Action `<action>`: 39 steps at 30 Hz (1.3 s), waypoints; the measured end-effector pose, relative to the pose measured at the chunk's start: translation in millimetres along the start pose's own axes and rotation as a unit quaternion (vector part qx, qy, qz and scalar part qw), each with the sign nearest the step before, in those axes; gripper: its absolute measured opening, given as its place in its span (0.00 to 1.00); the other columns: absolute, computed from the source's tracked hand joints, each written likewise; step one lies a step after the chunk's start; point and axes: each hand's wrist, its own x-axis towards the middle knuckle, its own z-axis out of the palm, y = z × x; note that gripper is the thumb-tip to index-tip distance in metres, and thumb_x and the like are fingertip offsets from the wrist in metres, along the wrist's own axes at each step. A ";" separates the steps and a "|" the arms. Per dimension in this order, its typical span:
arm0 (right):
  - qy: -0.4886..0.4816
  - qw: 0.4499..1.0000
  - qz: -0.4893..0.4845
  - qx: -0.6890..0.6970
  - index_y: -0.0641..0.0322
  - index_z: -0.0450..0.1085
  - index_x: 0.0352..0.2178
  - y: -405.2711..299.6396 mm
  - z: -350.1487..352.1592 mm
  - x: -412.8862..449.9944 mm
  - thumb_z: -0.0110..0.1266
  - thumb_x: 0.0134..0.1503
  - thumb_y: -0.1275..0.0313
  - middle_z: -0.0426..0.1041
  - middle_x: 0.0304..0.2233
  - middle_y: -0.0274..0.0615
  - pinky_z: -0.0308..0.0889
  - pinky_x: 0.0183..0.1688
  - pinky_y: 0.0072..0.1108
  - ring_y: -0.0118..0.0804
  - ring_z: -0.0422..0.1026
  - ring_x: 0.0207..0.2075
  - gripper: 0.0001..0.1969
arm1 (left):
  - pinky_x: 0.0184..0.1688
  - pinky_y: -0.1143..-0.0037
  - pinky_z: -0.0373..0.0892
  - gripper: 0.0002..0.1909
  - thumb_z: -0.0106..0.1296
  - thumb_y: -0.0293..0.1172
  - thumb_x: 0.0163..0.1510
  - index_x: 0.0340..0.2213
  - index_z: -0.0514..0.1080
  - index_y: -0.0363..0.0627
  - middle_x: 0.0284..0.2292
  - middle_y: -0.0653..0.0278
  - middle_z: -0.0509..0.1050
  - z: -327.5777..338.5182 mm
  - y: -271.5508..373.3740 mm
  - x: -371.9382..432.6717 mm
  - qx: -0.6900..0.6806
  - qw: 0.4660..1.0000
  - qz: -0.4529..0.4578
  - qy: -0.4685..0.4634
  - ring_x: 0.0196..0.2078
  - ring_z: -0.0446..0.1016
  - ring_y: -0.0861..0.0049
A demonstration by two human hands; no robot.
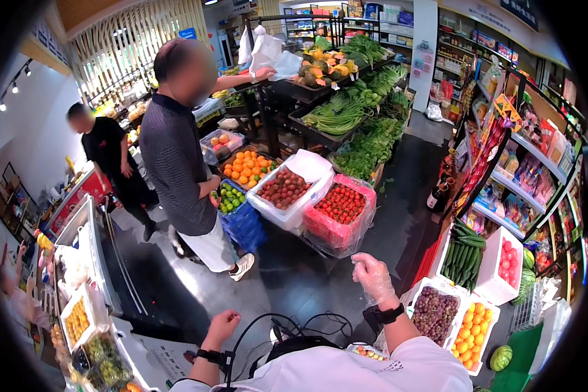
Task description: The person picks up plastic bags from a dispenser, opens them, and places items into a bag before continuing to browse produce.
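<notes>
My left hand [224,326] is bare and hangs low over the dark tiled floor, its fingers curled in with nothing seen in them. A clear plastic glove covers my right hand [372,279], which is raised with bent fingers and holds nothing visible. Just beyond it stands a pink-lined crate of cherry tomatoes [340,203], apart from the fingers. Beside that crate is a white foam box of dark red round fruit [284,188]. Below and right of my right hand sits a box of reddish-purple grapes [433,313], next to a box of orange-yellow fruit [472,333].
A person in a dark shirt [179,157] reaches toward plastic bags [272,54]; another person [110,157] stands behind. Leafy greens [343,112] fill a tiered rack. Cucumbers [463,257] and snack shelves [524,161] line the right. Black cables [294,318] cross before my body.
</notes>
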 end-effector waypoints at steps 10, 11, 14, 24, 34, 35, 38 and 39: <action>0.029 0.992 -0.011 -0.126 0.63 0.70 0.40 31.4 11.5 109.8 0.51 0.54 0.74 0.75 0.23 0.46 0.69 0.31 0.26 0.40 0.75 0.25 0.12 | 0.36 0.72 0.70 0.13 0.53 0.40 0.51 0.34 0.75 0.44 0.28 0.58 0.77 57.6 -23.9 201.2 -0.008 0.994 0.009 -0.111 0.31 0.76 0.69; 0.041 0.988 -0.007 -0.149 0.63 0.70 0.40 31.2 13.6 122.1 0.52 0.54 0.73 0.75 0.24 0.47 0.69 0.32 0.27 0.41 0.75 0.26 0.12 | 0.36 0.72 0.70 0.13 0.53 0.40 0.51 0.34 0.75 0.44 0.28 0.58 0.77 59.8 -30.3 230.3 -0.006 0.993 0.013 -0.118 0.31 0.76 0.69; 0.078 0.985 -0.014 -0.150 0.62 0.71 0.40 28.5 11.6 147.9 0.53 0.53 0.72 0.75 0.26 0.48 0.70 0.33 0.28 0.42 0.76 0.27 0.12 | 0.36 0.72 0.70 0.12 0.53 0.39 0.51 0.33 0.75 0.44 0.27 0.59 0.77 81.0 -8.4 285.1 -0.038 0.986 0.053 -0.155 0.31 0.76 0.69; 0.085 0.988 0.010 -0.127 0.63 0.70 0.40 39.5 -13.1 233.8 0.48 0.58 0.75 0.71 0.20 0.39 0.68 0.29 0.22 0.31 0.72 0.23 0.09 | 0.34 0.74 0.70 0.12 0.53 0.37 0.52 0.33 0.75 0.41 0.25 0.59 0.76 97.0 77.1 388.8 -0.127 0.980 0.052 -0.141 0.28 0.75 0.73; -0.010 0.996 -0.017 -0.083 0.64 0.72 0.36 92.9 -69.7 338.2 0.48 0.56 0.77 0.73 0.18 0.40 0.70 0.26 0.21 0.30 0.75 0.20 0.08 | 0.32 0.76 0.69 0.13 0.52 0.37 0.54 0.33 0.74 0.39 0.24 0.63 0.75 147.3 133.6 352.9 -0.164 0.979 -0.089 -0.085 0.27 0.73 0.78; -0.028 0.996 -0.017 -0.078 0.64 0.72 0.36 97.3 -72.1 347.7 0.48 0.56 0.77 0.73 0.18 0.40 0.70 0.26 0.21 0.30 0.75 0.20 0.08 | 0.32 0.76 0.69 0.13 0.52 0.37 0.54 0.33 0.74 0.39 0.24 0.63 0.75 156.5 133.5 348.8 -0.165 0.978 -0.103 -0.074 0.27 0.73 0.78; -0.068 0.992 -0.050 -0.091 0.63 0.73 0.37 110.7 -77.0 367.3 0.49 0.55 0.77 0.73 0.17 0.39 0.70 0.26 0.22 0.30 0.74 0.20 0.08 | 0.33 0.77 0.68 0.13 0.53 0.37 0.54 0.33 0.73 0.39 0.25 0.63 0.75 179.8 136.1 333.3 -0.188 0.975 -0.109 -0.042 0.28 0.71 0.79; -0.075 0.992 -0.059 -0.086 0.63 0.73 0.36 113.9 -75.2 373.1 0.50 0.55 0.77 0.74 0.20 0.40 0.69 0.28 0.22 0.30 0.75 0.22 0.08 | 0.33 0.77 0.68 0.13 0.53 0.37 0.54 0.33 0.73 0.39 0.25 0.63 0.75 185.1 133.8 326.9 -0.185 0.975 -0.119 -0.032 0.28 0.71 0.79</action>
